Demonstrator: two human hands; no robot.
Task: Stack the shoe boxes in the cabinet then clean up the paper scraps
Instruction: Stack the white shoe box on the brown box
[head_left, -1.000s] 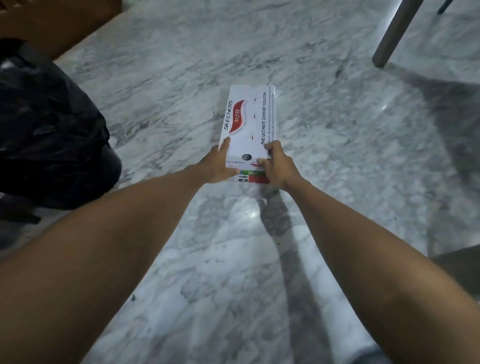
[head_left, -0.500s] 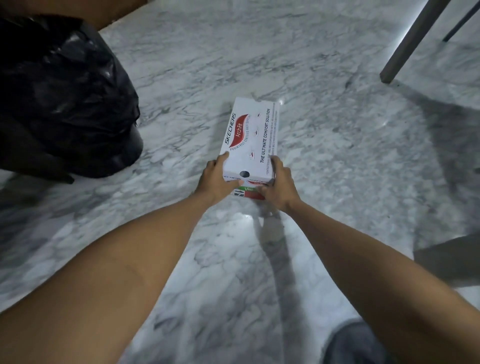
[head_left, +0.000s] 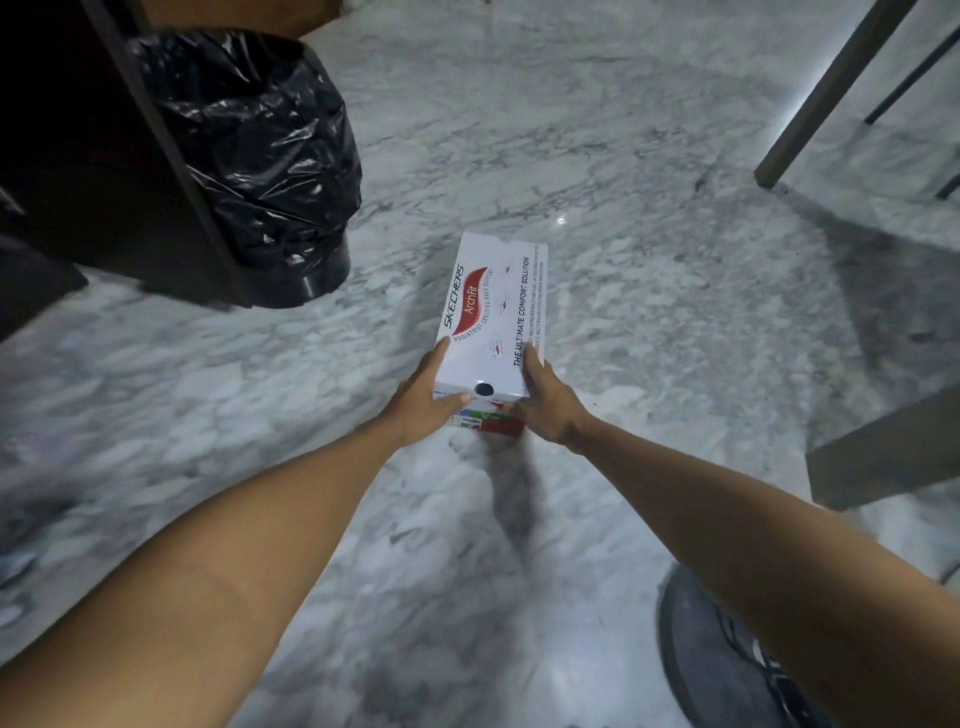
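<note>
A white shoe box (head_left: 493, 312) with black lettering and a red logo is held out in front of me above the marble floor, its long side pointing away. My left hand (head_left: 423, 402) grips the box's near left corner, thumb across the near end. My right hand (head_left: 545, 402) clasps the near right corner, fingers up its side. Under the white box a second box end with a red and green label (head_left: 493, 423) shows between my hands. The cabinet and any paper scraps are not clearly visible.
A bin lined with a black plastic bag (head_left: 260, 156) stands at the upper left beside dark furniture (head_left: 78, 182). Furniture legs (head_left: 831, 88) rise at the upper right, and a dark slab (head_left: 883, 457) juts in from the right. My shoe (head_left: 727, 654) is at the bottom right on the marble floor (head_left: 623, 182).
The view has swung so the black bin and dark furniture came further into frame at the left. The box sits lower in view; both hands keep their grip.
</note>
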